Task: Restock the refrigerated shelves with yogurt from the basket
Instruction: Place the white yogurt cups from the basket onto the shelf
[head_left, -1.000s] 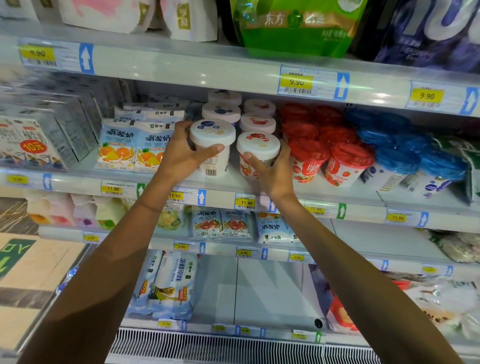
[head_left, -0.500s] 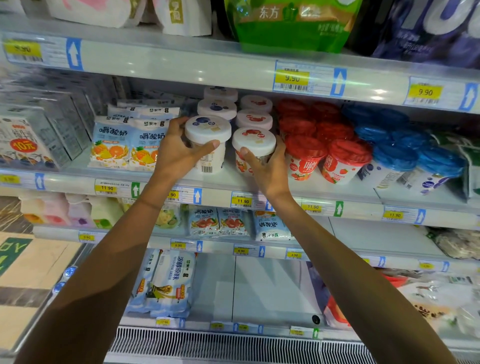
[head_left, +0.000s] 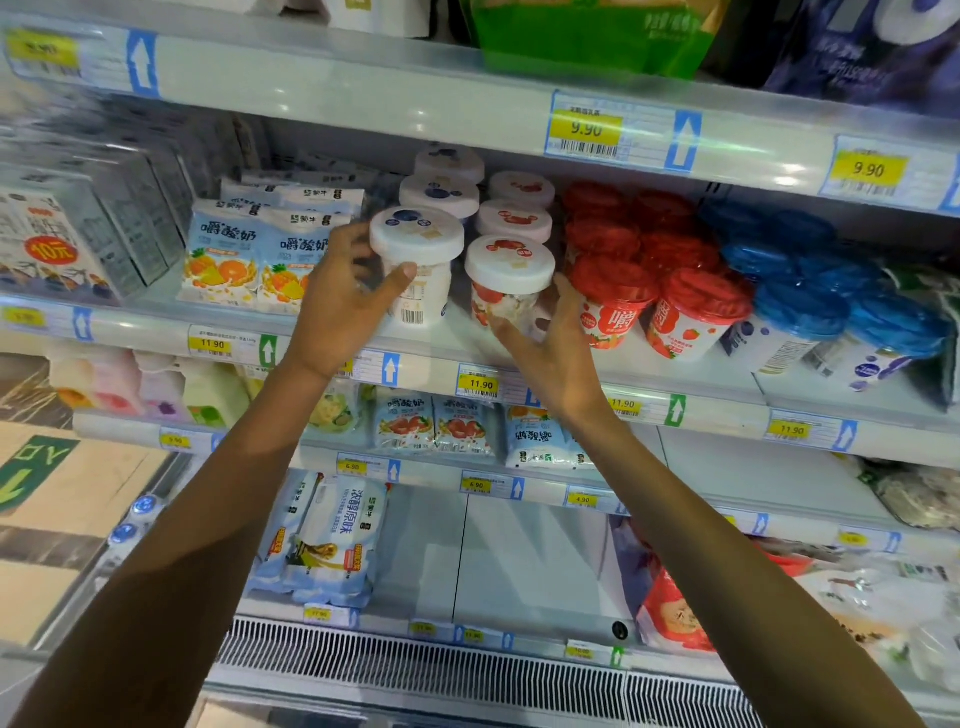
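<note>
Right hand has slid lower on its cup since half a second ago; left hand grip unchanged.

Head view: left hand holds the blueberry-lid yogurt cup, thumb across the front under the lid, fingers curled round its left side. Right hand pinches the base of the strawberry-lid yogurt cup, thumb at lower front, fingers up the right side beside the red-lid cups. Both cups stand upright at the front of the middle shelf, heading two rows of like cups. Blue-lid cups further right; orange yogurt pouches to the left.
</note>
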